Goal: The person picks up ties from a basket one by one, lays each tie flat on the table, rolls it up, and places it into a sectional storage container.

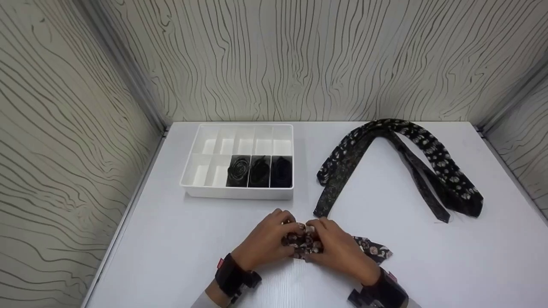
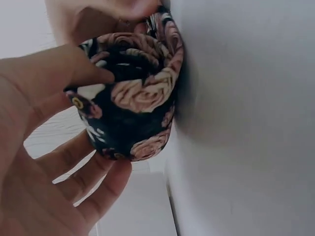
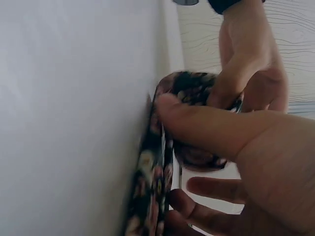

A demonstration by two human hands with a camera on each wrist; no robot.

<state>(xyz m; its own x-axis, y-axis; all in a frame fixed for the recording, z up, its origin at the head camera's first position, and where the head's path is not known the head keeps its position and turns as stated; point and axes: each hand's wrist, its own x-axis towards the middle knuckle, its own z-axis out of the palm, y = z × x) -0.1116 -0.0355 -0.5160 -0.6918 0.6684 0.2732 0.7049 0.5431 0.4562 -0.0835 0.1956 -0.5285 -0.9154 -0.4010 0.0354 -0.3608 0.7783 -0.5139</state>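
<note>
A dark necktie with pink and cream roses [image 2: 142, 98] is partly wound into a roll that touches the white table. My left hand [image 1: 267, 239] grips the roll from the left, its thumb [image 2: 93, 69] dipping into the coil's top and its fingertips beneath. From the other side my right hand [image 1: 338, 250] holds the same roll, with the thumb [image 3: 197, 123] along the point where the strip meets it. The unrolled pointed end [image 1: 373, 249] lies flat on the table, to the right of my right hand and partly hidden by it.
Beyond my left hand stands a white divided box [image 1: 239, 193]; three dark rolled neckties [image 1: 238, 171] fill adjoining front compartments at its right. A folded black necktie with pale flowers [image 1: 449, 175] lies in an arc at the right. Patterned walls [image 1: 295, 60] border the table.
</note>
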